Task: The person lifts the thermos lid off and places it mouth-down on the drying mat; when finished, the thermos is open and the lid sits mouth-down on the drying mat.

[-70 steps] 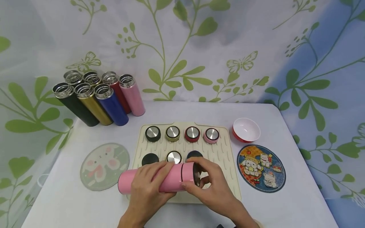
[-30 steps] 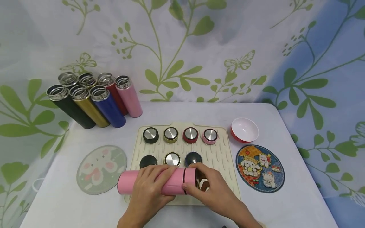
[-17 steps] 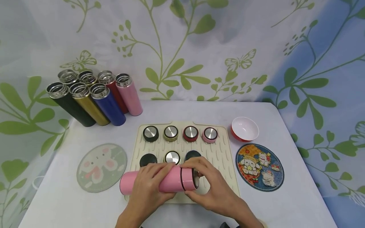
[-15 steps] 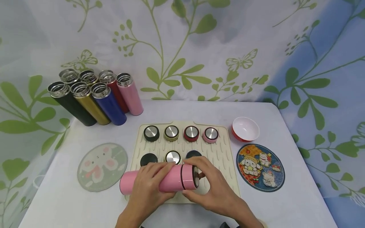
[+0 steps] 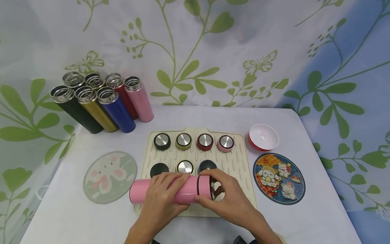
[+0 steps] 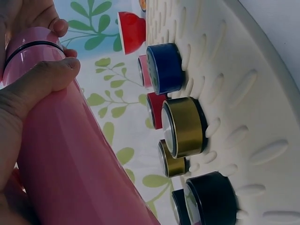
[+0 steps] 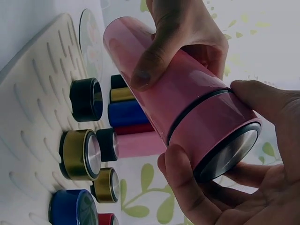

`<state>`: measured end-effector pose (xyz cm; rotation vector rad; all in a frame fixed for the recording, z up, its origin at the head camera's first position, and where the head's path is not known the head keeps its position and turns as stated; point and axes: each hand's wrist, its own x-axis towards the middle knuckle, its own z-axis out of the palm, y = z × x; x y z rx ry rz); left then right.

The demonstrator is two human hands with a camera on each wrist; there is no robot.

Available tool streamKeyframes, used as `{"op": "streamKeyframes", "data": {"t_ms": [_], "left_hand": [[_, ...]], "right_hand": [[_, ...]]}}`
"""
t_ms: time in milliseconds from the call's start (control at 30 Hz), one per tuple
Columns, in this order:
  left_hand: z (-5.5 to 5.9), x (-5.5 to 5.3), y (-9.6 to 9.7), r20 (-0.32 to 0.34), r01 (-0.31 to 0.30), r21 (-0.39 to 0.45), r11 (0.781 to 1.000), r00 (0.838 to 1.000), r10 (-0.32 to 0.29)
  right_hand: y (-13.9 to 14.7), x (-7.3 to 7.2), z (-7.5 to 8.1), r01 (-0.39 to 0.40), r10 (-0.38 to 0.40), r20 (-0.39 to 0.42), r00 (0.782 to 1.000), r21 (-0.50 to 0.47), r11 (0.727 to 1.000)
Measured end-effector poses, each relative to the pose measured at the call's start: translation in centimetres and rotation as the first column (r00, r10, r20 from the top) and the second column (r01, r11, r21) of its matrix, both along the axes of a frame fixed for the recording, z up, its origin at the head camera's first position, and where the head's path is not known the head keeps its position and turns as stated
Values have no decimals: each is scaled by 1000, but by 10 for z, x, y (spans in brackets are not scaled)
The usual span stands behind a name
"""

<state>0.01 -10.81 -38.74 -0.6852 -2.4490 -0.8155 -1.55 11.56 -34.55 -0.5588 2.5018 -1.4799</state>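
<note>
A pink thermos bottle [image 5: 187, 193] lies sideways in the air above the cream mat, its closed base to the left. My left hand [image 5: 163, 195] grips its body, thumb on the near side, as the left wrist view also shows. At the right end sits a pink cap [image 7: 213, 129] with a silver top, and a black ring shows between cap and body. My right hand [image 5: 230, 198] holds the cap between thumb and fingers. In the head view its fingers partly hide the silver top.
On the mat [image 5: 237, 176] stand several loose caps, including a red one [image 5: 205, 141] and a blue one [image 5: 207, 165]. Several uncapped bottles, one blue [image 5: 120, 113], stand back left. A red bowl [image 5: 263, 137] and two round placemats, one pale [image 5: 109, 178], flank the mat.
My right hand's fingers have shifted back and forth around the cap, while my left hand keeps its grip on the thermos bottle. The bottle has barely moved; the other things stay put.
</note>
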Motion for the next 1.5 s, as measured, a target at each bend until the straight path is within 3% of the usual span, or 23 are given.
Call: {"op": "streamKeyframes", "data": {"t_ms": [233, 400, 500, 600, 733, 867, 1000, 1167, 1267, 1367, 1500], "left_hand": [[2, 0, 0, 34, 7, 16, 1000, 999, -7], [3, -1, 1, 31, 12, 24, 1000, 999, -13], [3, -1, 2, 15, 17, 26, 1000, 1000, -17], [2, -1, 2, 6, 19, 24, 1000, 1000, -19], [0, -1, 2, 24, 17, 12, 1000, 1000, -17], [0, -1, 2, 31, 15, 7, 1000, 999, -15], [0, -1, 0, 30, 11, 12, 1000, 999, -11], [0, -1, -2, 38, 7, 14, 1000, 999, -8], [-1, -1, -3, 42, 5, 14, 1000, 999, -6], [-1, -1, -3, 55, 4, 13, 1000, 998, -5], [-1, 0, -2, 63, 6, 13, 1000, 998, -7]], "right_hand": [[4, 0, 0, -97, 89, -132, 987, -63, 993], [6, 1, -2, -104, 90, -183, 979, -72, 992], [7, 3, -2, -57, 50, -138, 989, -43, 997], [7, 4, -1, 11, -11, -9, 1000, 13, 1000], [5, 5, 1, 75, -83, 135, 987, 63, 995], [5, 6, 2, 78, -82, 139, 987, 35, 996], [7, 6, 2, 6, -4, 35, 999, -36, 999], [10, 5, 2, -93, 85, -93, 992, -85, 992], [9, 6, 1, -69, 65, -54, 996, -71, 995], [9, 7, 2, 8, -6, 43, 999, -27, 1000], [7, 7, 4, 57, -60, 167, 984, 22, 998]]}}
